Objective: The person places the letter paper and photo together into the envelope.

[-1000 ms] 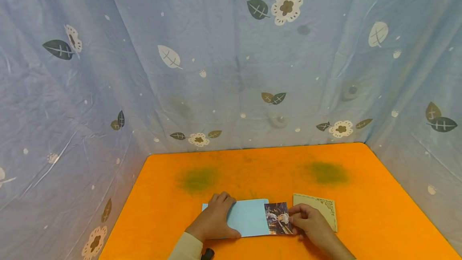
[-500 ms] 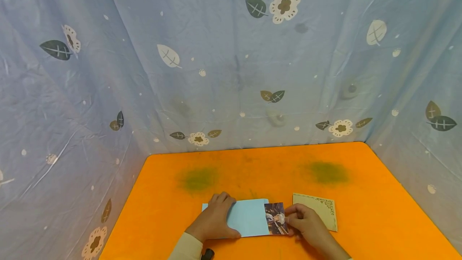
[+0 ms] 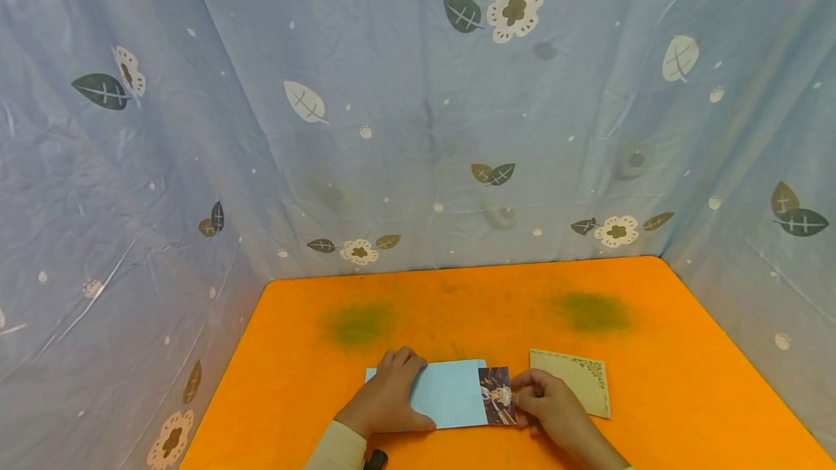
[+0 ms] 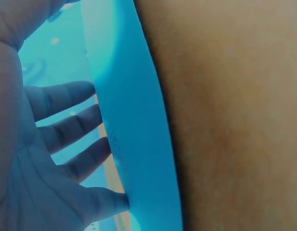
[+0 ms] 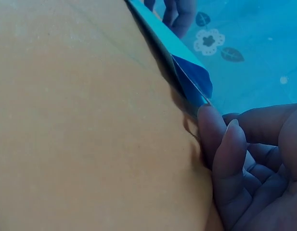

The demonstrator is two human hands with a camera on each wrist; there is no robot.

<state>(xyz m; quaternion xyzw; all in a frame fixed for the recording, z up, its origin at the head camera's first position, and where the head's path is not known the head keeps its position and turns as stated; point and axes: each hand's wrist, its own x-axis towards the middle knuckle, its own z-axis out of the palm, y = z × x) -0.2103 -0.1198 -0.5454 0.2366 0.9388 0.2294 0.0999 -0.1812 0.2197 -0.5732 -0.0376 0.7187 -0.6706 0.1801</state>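
Observation:
A light blue envelope (image 3: pixel 452 392) lies flat on the orange table, its long side running left to right. My left hand (image 3: pixel 390 396) rests across its left part, thumb along the near edge and fingers toward the far edge. The left wrist view shows these fingers spread and fairly straight, tips against the envelope (image 4: pixel 138 115). A dark picture card (image 3: pixel 496 396) with a light figure sticks out of the envelope's right end. My right hand (image 3: pixel 551 405) pinches the card's right edge between thumb and fingers. The rest of the card is hidden inside the envelope.
A pale yellow-green sheet (image 3: pixel 581 376) with an ornamental corner lies partly behind the right hand. A small black object (image 3: pixel 375 460) is by the left wrist. Blue patterned curtains (image 3: pixel 418 129) enclose the table (image 3: pixel 470 303) at the back and sides.
The right hand has moved left with the picture card, and less of the card sticks out of the envelope. The left hand and envelope have stayed in place.

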